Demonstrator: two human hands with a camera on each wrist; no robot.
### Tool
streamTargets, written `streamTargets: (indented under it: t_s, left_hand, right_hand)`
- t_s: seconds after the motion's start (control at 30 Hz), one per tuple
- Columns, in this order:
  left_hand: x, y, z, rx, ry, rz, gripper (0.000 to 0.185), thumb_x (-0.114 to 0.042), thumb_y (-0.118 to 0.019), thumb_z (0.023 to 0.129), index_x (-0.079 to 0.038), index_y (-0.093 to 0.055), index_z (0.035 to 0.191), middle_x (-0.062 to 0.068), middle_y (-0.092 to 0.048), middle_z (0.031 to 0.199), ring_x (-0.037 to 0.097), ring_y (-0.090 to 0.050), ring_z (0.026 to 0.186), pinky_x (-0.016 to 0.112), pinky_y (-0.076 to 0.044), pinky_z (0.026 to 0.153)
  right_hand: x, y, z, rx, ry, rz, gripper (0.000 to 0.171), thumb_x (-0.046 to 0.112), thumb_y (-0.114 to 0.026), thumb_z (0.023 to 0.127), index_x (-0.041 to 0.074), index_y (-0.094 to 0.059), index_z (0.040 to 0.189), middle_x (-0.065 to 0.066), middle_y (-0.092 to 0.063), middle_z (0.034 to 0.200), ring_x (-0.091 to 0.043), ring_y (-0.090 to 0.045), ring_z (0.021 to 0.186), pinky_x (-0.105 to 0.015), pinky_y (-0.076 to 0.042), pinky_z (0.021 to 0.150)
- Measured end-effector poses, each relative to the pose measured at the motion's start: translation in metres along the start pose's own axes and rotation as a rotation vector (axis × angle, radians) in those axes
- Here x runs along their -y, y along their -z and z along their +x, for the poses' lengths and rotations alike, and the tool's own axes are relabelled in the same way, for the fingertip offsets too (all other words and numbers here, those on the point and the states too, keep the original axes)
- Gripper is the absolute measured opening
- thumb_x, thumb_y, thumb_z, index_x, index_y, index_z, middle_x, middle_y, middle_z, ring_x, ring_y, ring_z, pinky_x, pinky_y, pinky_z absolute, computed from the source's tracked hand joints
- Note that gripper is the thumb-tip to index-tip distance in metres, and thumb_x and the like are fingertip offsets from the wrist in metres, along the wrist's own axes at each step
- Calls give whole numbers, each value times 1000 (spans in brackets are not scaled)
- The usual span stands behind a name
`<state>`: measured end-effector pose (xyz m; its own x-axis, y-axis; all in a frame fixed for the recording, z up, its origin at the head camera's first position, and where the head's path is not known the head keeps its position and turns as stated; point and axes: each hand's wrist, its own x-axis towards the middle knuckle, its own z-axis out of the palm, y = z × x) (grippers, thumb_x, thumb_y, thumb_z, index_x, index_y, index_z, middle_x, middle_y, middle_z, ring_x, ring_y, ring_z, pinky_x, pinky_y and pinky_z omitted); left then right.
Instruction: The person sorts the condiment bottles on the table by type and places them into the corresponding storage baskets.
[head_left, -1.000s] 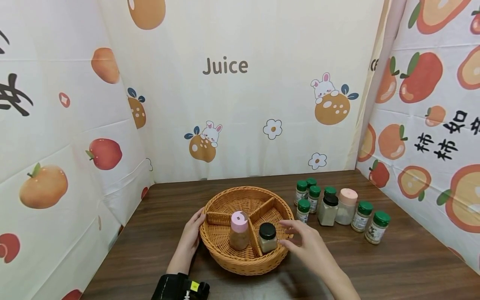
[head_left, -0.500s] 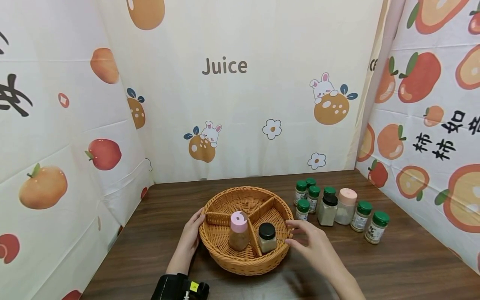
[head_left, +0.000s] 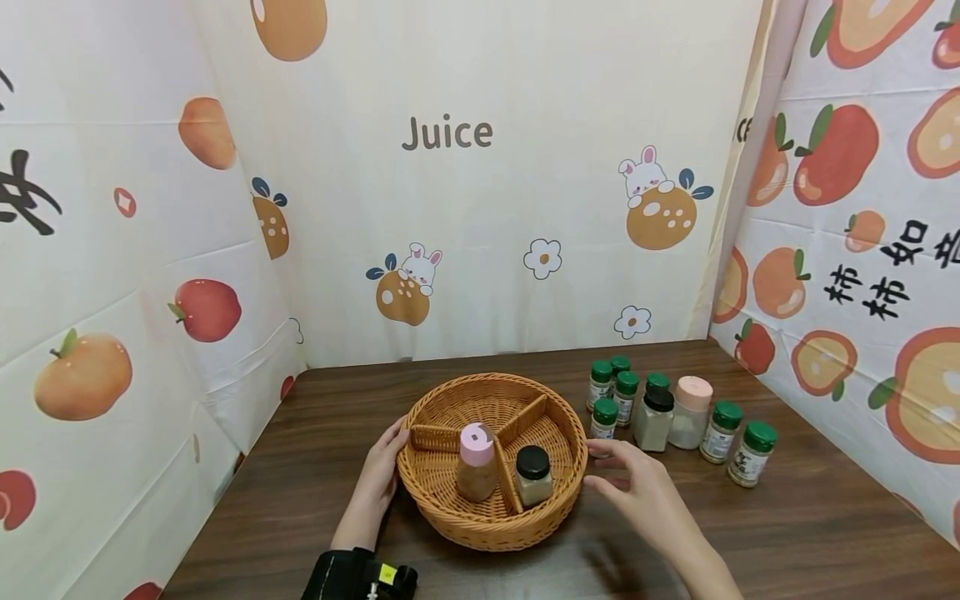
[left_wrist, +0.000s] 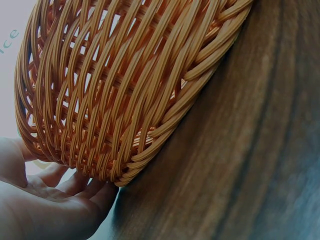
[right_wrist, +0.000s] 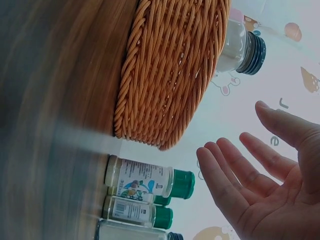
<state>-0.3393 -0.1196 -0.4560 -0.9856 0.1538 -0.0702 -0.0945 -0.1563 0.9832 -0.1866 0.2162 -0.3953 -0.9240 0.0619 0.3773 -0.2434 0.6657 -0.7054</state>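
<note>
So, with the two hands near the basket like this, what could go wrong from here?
1. The pink-capped bottle and the black-lidded jar stand upright and loose in the basket; if the left hand on the rim tilts or jerks it, they may topple.
2. The right hand is open with no grip, close to the green-capped bottles crowded on the table; a careless sweep might knock some over.

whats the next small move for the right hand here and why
Probably reach right to the nearest green-capped jar on the table. The right hand is open and holds nothing, just beside the basket rim. The left hand rests against the basket's left side. Two jars already stand in the basket, and a cluster waits beside it.
</note>
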Motion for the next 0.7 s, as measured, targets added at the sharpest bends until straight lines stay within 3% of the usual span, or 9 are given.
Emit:
streamTargets:
  t_s: [0.23,0.47,0.7]
  left_hand:
    - [-1,0,-1,5,-1,27,54,-20,-41,108,-5,-27,157,22,-23,164,37,-27,150,49,-25,123]
    - [-2,0,-3,4,1,37,54,-21,-42,108,-6,-27,158,22,-23,164,38,-28,150,50,-26,123]
    - [-1,-1,-3,4,-1,36,54,-21,-41,108,-6,-27,158,22,-23,164,38,-28,150,50,-26,123]
  right_hand:
    - [-6,5,-2,-37,32,-51,42,7,-79,82,8,-67,123,-5,-73,111,-29,-70,102,-36,-61,80]
    - [-11,10,-4,-80,60,-115,42,10,-81,81,9,-68,122,0,-74,107,-15,-71,99,-35,-60,80]
    - [-16,18,-3,-103,30,-124,42,10,-80,82,9,-67,122,-6,-74,109,-27,-71,99,-32,-60,78]
